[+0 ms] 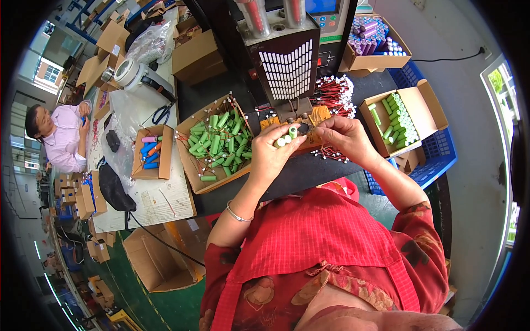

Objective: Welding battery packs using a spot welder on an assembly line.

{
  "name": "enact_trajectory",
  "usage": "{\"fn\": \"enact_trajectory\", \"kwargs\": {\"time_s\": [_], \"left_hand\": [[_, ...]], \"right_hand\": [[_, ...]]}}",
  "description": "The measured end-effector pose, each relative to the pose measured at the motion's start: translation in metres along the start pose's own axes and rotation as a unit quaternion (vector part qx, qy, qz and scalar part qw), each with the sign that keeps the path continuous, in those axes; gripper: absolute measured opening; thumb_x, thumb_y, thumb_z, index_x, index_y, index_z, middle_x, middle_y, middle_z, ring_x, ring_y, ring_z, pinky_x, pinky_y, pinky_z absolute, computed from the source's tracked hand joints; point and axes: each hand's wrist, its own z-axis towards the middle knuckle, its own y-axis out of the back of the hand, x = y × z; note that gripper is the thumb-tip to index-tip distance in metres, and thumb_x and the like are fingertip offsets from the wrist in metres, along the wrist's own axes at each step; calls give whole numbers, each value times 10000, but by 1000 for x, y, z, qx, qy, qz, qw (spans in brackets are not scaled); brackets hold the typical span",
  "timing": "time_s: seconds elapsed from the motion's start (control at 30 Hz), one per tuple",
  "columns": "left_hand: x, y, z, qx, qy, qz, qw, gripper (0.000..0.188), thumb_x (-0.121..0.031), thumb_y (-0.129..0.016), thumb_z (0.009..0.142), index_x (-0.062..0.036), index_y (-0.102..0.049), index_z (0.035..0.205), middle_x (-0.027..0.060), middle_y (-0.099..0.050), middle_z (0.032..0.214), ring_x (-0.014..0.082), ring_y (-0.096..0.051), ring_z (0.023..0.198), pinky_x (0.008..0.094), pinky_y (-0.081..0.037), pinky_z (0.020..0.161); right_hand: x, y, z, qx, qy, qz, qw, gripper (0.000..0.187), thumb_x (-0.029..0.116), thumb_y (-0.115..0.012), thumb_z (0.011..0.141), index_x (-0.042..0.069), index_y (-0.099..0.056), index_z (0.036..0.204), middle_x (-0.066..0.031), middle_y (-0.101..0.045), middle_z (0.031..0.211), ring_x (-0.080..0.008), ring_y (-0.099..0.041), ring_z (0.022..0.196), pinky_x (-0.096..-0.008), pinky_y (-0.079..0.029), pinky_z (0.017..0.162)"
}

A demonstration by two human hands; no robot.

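My left hand (pixel 269 153) is closed around a few green cylindrical battery cells (pixel 293 132), their pale ends showing between the fingers. Just to its right, my right hand (pixel 352 144) pinches thumb and fingertips together at the orange-brown fixture (pixel 320 116). Whatever lies in that pinch is too small to make out. Both hands are directly below the head of a black bench machine (pixel 287 66) with a white-slotted front. Behind my right hand lies a heap of red wire leads with white connectors (pixel 338 94), and more of them stick out beneath it.
Left of my hands stands a cardboard box (pixel 208 186) full of green cells with leads. At right, an open carton (pixel 433 113) of green cells rests over a blue crate (pixel 441 165). Behind it is a box (pixel 381 63) of purple cells. A co-worker (pixel 63 135) sits far left.
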Motion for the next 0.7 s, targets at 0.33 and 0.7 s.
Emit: {"fn": "enact_trajectory", "kwargs": {"time_s": [0.33, 0.7], "left_hand": [[5, -2, 12, -34, -78, 179, 980, 146, -92, -688, 725, -30, -642, 849, 102, -597, 676, 210, -604, 587, 294, -452, 531], [12, 3, 20, -67, -224, 249, 940, 151, -114, -692, 713, -6, -625, 795, 95, -560, 606, 274, -562, 529, 328, -437, 500]], "right_hand": [[0, -8, 13, -1, 46, -125, 991, 165, 150, -623, 825, -8, -649, 865, -21, -604, 664, -43, -525, 614, -227, -443, 537], [-4, -3, 14, 7, 11, -47, 999, 176, 151, -619, 831, -6, -644, 907, -7, -598, 657, -36, -528, 622, -216, -451, 561]]}}
